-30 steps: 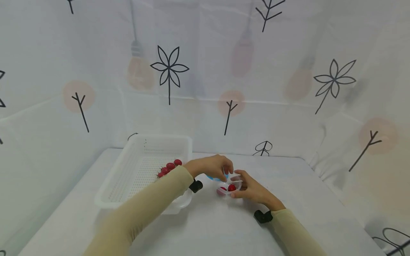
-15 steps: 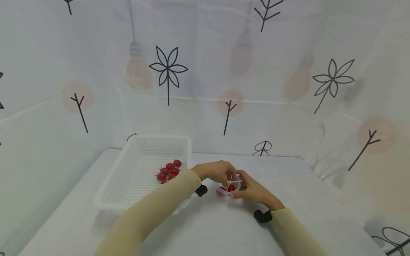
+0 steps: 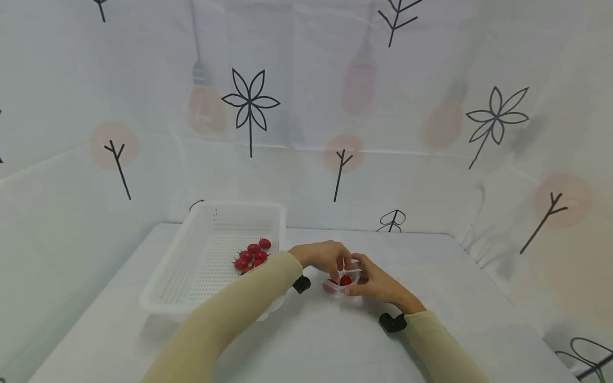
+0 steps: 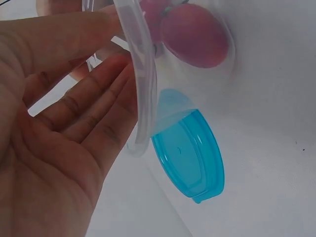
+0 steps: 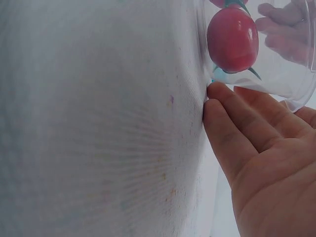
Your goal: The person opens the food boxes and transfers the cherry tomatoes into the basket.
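A small clear plastic container (image 3: pixel 355 276) stands on the table with red cherry tomatoes (image 3: pixel 346 280) inside. My left hand (image 3: pixel 328 256) reaches down into it from above. Its thumb and fingers are apart in the left wrist view, with nothing seen between them, though the container's rim partly covers the tips. My right hand (image 3: pixel 380 282) holds the container from the right, thumb on the near side and fingers on the far side. In the right wrist view, those fingertips touch the wall beside a tomato (image 5: pixel 233 39). Next to the container lies a translucent blue lid (image 4: pixel 190 155).
A white perforated basket (image 3: pixel 165 266) stands at the left, with several more tomatoes (image 3: pixel 254 249) near its right side. My left forearm crosses its near right corner. A patterned white cloth (image 3: pixel 306 181) hangs behind the white table (image 3: pixel 335 346).
My left hand has moved down and slightly right, into the container, and its fingers have shifted a little there. More tomatoes in the basket show now. My right hand has stayed in place.
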Tool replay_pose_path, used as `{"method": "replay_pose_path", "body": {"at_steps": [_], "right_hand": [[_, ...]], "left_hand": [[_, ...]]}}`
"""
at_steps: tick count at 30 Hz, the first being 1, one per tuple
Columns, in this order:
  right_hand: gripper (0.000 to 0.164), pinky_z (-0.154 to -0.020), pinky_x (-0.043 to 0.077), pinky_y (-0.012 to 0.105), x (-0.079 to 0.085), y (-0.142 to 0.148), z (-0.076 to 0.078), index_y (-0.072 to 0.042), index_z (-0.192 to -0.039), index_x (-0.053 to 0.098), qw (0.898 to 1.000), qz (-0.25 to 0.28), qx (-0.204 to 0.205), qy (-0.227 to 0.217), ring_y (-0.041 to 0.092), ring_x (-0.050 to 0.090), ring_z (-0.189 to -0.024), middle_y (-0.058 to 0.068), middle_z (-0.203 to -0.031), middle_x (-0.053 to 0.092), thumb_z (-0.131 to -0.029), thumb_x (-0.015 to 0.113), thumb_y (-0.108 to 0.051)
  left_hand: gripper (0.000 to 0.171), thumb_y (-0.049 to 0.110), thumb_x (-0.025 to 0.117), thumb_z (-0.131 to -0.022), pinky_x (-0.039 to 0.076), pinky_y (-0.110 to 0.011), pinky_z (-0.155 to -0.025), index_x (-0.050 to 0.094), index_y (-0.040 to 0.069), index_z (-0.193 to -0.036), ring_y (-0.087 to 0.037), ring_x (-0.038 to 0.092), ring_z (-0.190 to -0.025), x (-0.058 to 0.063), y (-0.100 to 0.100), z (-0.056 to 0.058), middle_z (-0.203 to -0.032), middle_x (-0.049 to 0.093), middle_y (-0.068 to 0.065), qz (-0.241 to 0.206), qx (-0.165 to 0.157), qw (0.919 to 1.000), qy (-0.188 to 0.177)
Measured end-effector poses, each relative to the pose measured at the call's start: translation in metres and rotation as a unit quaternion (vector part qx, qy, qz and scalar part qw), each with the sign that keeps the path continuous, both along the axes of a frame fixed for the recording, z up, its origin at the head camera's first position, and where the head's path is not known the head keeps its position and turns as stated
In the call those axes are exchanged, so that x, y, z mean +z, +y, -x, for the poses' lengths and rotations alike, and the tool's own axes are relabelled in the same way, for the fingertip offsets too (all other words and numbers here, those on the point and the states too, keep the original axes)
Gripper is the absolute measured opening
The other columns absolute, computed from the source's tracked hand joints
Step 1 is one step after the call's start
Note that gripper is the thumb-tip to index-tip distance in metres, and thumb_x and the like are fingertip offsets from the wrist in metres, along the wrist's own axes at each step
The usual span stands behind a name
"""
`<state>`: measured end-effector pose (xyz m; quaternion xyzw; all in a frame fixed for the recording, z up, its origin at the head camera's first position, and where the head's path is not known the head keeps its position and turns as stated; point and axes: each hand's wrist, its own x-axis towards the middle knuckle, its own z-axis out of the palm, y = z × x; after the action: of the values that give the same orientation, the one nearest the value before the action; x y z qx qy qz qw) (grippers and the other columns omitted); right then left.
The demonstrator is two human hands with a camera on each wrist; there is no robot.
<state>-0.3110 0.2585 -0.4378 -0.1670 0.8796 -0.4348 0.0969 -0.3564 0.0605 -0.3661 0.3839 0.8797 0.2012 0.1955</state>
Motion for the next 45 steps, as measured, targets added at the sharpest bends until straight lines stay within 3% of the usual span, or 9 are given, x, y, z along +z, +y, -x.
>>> {"method": "replay_pose_path", "body": {"at_steps": [13, 25, 32, 39, 45], "right_hand": [[0.089, -0.086, 0.047, 0.04, 0.003, -0.001, 0.002, -0.016, -0.145, 0.024, 1.0, -0.004, 0.016, 0.016, 0.024, 0.057, -0.101, 0.01, -0.131, 0.051, -0.077, 0.078, -0.036], [0.091, -0.092, 0.045, 0.041, 0.004, -0.002, 0.002, -0.016, -0.145, 0.024, 1.0, -0.001, 0.014, 0.013, 0.026, 0.056, -0.111, 0.012, -0.137, 0.045, -0.076, 0.08, -0.037], [0.089, -0.093, 0.045, 0.042, 0.004, -0.002, 0.0, -0.017, -0.144, 0.025, 1.0, 0.002, 0.008, 0.008, 0.025, 0.055, -0.11, 0.011, -0.137, 0.044, -0.076, 0.08, -0.035], [0.092, -0.092, 0.045, 0.044, 0.003, -0.002, -0.001, -0.018, -0.145, 0.026, 1.0, -0.007, -0.004, 0.007, 0.025, 0.055, -0.109, 0.011, -0.138, 0.043, -0.074, 0.08, -0.04], [0.092, -0.092, 0.046, 0.043, 0.003, -0.001, -0.002, -0.018, -0.145, 0.025, 1.0, -0.006, -0.005, 0.005, 0.024, 0.056, -0.107, 0.012, -0.139, 0.041, -0.074, 0.08, -0.041]], "left_hand": [[0.032, 0.002, 0.076, -0.076, 0.05, -0.024, -0.069, 0.069, 0.02, -0.102, -0.011, 0.057, -0.086, -0.001, 0.006, 0.003, -0.103, 0.063, -0.001, 0.025, -0.008, 0.9995, -0.02], [0.034, -0.002, 0.074, -0.076, 0.048, -0.022, -0.064, 0.07, 0.014, -0.106, -0.009, 0.054, -0.076, -0.002, 0.012, 0.0, -0.094, 0.065, -0.002, 0.063, -0.018, 0.9979, -0.007], [0.022, 0.003, 0.074, -0.078, 0.047, -0.021, -0.064, 0.072, 0.016, -0.095, -0.009, 0.053, -0.077, -0.006, 0.014, 0.003, -0.089, 0.064, 0.004, 0.088, -0.039, 0.9953, 0.003], [0.024, 0.0, 0.071, -0.08, 0.048, -0.019, -0.066, 0.072, 0.013, -0.1, -0.009, 0.052, -0.081, -0.011, 0.017, 0.003, -0.092, 0.063, 0.004, 0.088, -0.051, 0.9948, 0.002], [0.017, -0.001, 0.07, -0.081, 0.045, -0.021, -0.06, 0.069, 0.014, -0.088, -0.009, 0.051, -0.073, -0.011, 0.017, 0.001, -0.083, 0.061, 0.004, 0.087, -0.046, 0.9951, 0.0]]}}
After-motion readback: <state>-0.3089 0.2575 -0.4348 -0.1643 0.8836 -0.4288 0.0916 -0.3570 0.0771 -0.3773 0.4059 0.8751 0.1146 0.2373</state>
